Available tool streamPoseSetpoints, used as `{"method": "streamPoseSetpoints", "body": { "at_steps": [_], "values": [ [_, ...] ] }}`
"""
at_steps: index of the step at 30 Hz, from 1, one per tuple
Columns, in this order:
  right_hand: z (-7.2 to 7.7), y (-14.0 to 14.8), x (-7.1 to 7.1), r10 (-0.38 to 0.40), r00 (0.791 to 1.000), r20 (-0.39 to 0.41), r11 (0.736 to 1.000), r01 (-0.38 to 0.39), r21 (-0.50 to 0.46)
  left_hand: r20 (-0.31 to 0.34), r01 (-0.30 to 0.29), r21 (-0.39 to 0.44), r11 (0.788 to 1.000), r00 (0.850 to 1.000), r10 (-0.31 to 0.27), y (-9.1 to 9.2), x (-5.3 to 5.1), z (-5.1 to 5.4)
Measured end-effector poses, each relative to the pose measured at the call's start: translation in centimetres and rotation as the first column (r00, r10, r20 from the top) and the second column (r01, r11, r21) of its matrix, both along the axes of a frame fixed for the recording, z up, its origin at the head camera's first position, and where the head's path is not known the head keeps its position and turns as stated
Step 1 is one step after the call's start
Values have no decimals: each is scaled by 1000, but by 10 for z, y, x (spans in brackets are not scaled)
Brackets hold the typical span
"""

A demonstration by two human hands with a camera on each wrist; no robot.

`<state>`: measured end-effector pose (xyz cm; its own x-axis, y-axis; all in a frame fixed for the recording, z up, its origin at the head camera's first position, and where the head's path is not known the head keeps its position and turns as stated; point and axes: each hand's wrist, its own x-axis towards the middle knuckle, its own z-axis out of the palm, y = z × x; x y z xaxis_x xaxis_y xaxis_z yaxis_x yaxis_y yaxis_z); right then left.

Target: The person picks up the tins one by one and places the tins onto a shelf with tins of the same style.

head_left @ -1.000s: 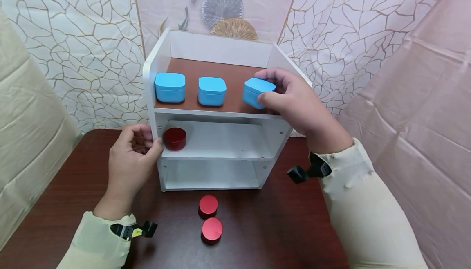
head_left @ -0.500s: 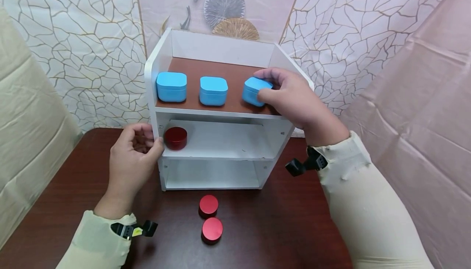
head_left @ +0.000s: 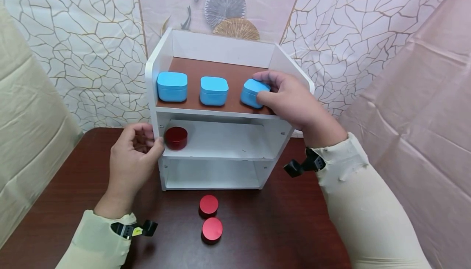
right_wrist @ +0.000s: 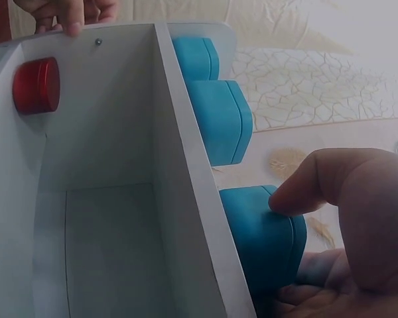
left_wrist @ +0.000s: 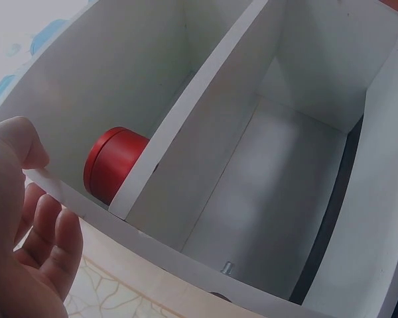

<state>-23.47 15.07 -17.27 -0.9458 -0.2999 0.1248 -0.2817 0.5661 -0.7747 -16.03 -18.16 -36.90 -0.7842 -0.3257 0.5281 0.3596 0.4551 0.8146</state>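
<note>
A small white shelf unit [head_left: 217, 158] stands on the dark table, its top level brown. My left hand [head_left: 130, 154] holds the unit's left side panel, thumb on the front edge and fingers curled on the outer side. My right hand [head_left: 290, 97] grips a blue lidded box [head_left: 251, 96] at the right of the top level, thumb on its near side and fingers behind. In the right wrist view this blue box [right_wrist: 255, 232] sits against the top board. Left of it stand a middle blue box [head_left: 214, 93] and a far-left blue box [head_left: 172, 89].
A round red tin [head_left: 176, 139] sits at the left of the middle shelf, also visible as a red tin [left_wrist: 116, 165] in the left wrist view. Two more red tins, one farther [head_left: 208, 205] and one nearer [head_left: 211, 230], stand on the table [head_left: 287, 220] before the unit.
My right hand has shifted slightly left with the blue box, which now stands straighter and lower on the top level. My left hand keeps its hold on the side panel.
</note>
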Motion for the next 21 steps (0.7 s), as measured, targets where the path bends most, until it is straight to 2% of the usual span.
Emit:
{"method": "streamPoseSetpoints", "body": {
  "at_steps": [21],
  "values": [
    [-2, 3, 0, 45, 999, 1, 999, -45, -2, 5, 0, 1, 1000, 1000, 0, 0, 0, 0]
  ]
}}
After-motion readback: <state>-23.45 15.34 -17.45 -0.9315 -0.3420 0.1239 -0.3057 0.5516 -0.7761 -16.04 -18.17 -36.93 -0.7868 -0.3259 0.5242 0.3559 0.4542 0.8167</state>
